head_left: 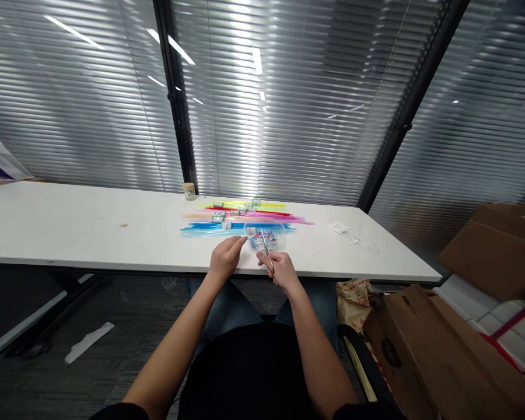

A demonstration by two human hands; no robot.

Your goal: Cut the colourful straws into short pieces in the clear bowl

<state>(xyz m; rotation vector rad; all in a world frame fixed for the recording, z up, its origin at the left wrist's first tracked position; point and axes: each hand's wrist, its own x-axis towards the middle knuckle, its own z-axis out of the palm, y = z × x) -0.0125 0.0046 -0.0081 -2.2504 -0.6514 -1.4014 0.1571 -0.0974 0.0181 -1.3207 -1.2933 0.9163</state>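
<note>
A person's right hand [280, 269] has its fingers clamped on a slim metal tool [266, 248], possibly scissors, its tip over a clear bowl [283, 234] on a white surface [91, 219]. The left hand's [226, 256] fingers bunch beside it; their grip I cannot tell. Multicoloured bits [271, 238] partly fill the bowl; bundled coloured strands [201, 227] behind look largely unused.

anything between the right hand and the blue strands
Yes: the clear bowl of small coloured pieces stands between the right hand, which holds a slim tool, and the blue strands. Nothing visible lies between the left hand and them.
</note>
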